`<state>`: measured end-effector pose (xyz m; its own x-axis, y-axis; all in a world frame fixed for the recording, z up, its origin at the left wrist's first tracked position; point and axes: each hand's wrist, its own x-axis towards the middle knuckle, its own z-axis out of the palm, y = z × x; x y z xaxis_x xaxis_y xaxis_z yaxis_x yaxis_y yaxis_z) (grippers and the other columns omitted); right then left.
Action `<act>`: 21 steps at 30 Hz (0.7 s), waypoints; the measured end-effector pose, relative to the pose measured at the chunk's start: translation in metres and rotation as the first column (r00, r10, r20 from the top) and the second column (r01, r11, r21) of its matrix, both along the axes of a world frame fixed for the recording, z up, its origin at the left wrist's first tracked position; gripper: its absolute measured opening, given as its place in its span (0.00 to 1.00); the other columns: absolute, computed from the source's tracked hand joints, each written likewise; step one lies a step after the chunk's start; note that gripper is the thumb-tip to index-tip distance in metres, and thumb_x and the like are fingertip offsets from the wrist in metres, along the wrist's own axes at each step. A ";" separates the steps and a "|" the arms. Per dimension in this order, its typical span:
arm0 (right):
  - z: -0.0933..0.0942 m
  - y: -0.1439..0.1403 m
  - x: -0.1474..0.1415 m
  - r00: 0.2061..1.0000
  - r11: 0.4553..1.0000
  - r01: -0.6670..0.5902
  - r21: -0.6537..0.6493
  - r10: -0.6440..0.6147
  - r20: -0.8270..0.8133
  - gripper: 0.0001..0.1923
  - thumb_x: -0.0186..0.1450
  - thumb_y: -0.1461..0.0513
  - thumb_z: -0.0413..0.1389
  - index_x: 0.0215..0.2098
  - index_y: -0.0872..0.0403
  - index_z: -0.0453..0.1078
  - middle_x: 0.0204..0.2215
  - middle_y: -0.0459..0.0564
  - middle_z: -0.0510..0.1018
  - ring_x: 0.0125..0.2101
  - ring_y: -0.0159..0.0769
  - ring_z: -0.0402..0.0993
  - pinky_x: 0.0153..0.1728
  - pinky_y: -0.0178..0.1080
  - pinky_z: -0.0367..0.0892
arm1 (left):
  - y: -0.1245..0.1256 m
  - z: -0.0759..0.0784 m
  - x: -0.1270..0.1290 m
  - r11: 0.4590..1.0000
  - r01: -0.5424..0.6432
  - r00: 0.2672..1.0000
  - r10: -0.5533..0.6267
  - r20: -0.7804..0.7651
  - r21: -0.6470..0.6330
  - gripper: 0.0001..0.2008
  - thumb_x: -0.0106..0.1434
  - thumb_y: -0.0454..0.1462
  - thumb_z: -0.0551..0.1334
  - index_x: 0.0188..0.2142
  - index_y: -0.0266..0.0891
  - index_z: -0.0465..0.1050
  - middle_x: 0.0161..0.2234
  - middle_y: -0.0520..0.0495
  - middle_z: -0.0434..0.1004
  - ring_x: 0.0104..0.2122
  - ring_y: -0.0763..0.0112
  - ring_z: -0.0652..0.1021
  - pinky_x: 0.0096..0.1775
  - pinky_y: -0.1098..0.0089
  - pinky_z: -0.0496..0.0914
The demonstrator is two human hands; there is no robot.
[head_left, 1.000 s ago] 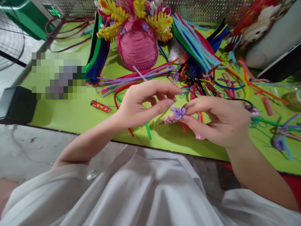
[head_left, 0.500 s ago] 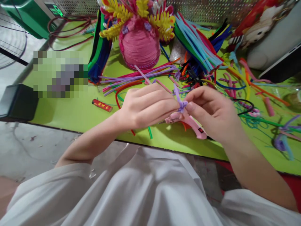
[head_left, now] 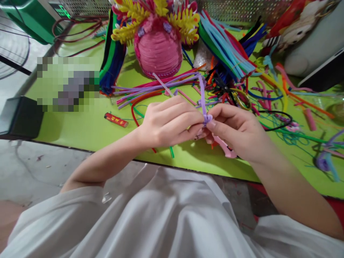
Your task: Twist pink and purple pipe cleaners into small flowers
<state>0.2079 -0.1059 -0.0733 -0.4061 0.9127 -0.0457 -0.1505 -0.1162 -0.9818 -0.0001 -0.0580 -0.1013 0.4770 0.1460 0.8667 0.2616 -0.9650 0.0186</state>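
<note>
My left hand [head_left: 168,122] and my right hand [head_left: 238,130] meet over the front of the green table [head_left: 88,129]. Both pinch a small purple pipe-cleaner flower [head_left: 207,119], whose free stem [head_left: 202,94] stands up from between the fingertips. Under my right hand lies a pink glue gun [head_left: 227,148], mostly covered by the fingers. Behind the hands a spread of loose purple and pink pipe cleaners [head_left: 158,87] lies on the table.
A pink woven headpiece with yellow and pink flowers [head_left: 158,39] stands at the back. Bundles of coloured pipe cleaners [head_left: 225,46] and scraps lie to the right. A red lighter [head_left: 116,120] lies left of my hands, a black box [head_left: 20,116] at the table's left edge.
My left hand has closed onto the purple flower held by my right hand. The flower's stem now points up, and both hands have risen slightly off the glue gun.
</note>
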 end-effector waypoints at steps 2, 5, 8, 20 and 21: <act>-0.002 0.000 -0.001 1.000 1.000 -0.003 -0.002 0.003 -0.003 0.13 0.62 0.56 0.71 0.33 0.52 0.74 0.24 0.41 0.78 0.23 0.25 0.73 0.26 0.29 0.71 | 0.000 -0.001 0.001 1.000 0.013 1.000 -0.013 -0.001 -0.010 0.10 0.63 0.33 0.69 0.44 0.40 0.75 0.33 0.49 0.83 0.32 0.71 0.82 0.36 0.70 0.77; -0.005 0.000 -0.002 1.000 0.999 0.030 0.031 -0.031 0.006 0.11 0.62 0.58 0.72 0.33 0.52 0.75 0.25 0.41 0.78 0.25 0.26 0.76 0.28 0.29 0.73 | -0.001 -0.002 0.002 0.998 0.018 1.000 -0.018 0.000 -0.067 0.08 0.64 0.33 0.68 0.43 0.40 0.74 0.34 0.50 0.83 0.33 0.72 0.82 0.36 0.71 0.77; -0.009 -0.001 -0.002 0.998 0.997 0.058 0.045 -0.058 0.010 0.10 0.62 0.60 0.72 0.33 0.51 0.75 0.25 0.41 0.78 0.26 0.28 0.78 0.29 0.30 0.74 | -0.004 -0.003 0.006 0.989 0.043 0.999 -0.038 0.034 -0.145 0.07 0.62 0.31 0.68 0.40 0.38 0.74 0.31 0.50 0.81 0.30 0.75 0.80 0.33 0.74 0.73; -0.015 -0.003 0.002 0.970 0.924 0.096 0.369 -0.169 0.173 0.07 0.65 0.64 0.67 0.35 0.49 0.74 0.30 0.40 0.78 0.28 0.29 0.78 0.31 0.34 0.75 | -0.022 0.007 0.009 0.627 0.153 0.988 -0.074 0.138 -0.764 0.02 0.64 0.31 0.65 0.34 0.36 0.75 0.24 0.55 0.72 0.20 0.85 0.59 0.21 0.78 0.55; -0.016 -0.002 0.003 0.957 0.891 0.098 0.443 -0.207 0.204 0.06 0.65 0.65 0.67 0.36 0.49 0.75 0.30 0.40 0.79 0.28 0.29 0.78 0.31 0.34 0.74 | -0.022 0.009 0.009 0.574 0.156 0.988 -0.074 0.139 -0.804 0.03 0.65 0.32 0.65 0.33 0.36 0.75 0.24 0.54 0.72 0.20 0.85 0.60 0.21 0.78 0.54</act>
